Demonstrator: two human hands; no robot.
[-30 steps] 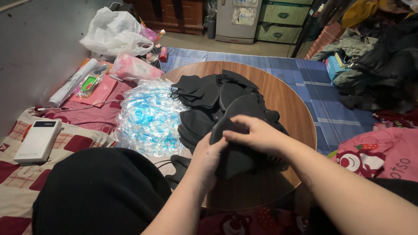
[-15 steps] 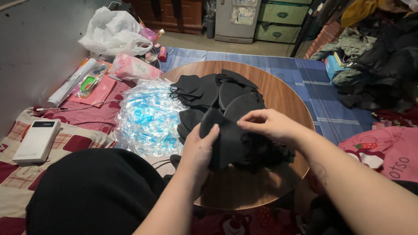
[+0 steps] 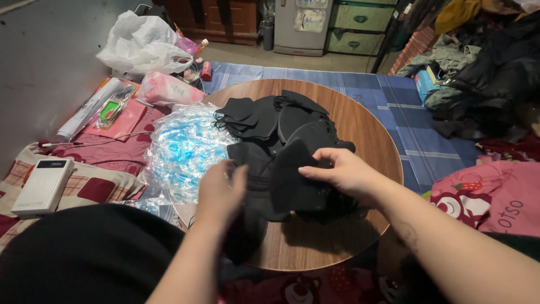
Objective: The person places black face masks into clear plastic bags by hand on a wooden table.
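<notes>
Nearest, the person's left hand [image 3: 220, 190] and right hand [image 3: 343, 171] are working over the near edge of a round wooden table [image 3: 368, 132], its top smooth and grained. Both are gripping a stack of black face masks [image 3: 281, 180], soft, matte and curved: the left fingers are curling around its left side, the right fingers [image 3: 315, 171] are pinching together on the top mask's edge. Behind, toward the table's middle, a loose heap of more black masks [image 3: 275, 115] is lying with thin ear loops trailing. At the left edge, a crinkly pile of clear wrappers [image 3: 183, 149] is glinting blue. Farther left, a white box [image 3: 42, 186] is resting on checked bedding.
</notes>
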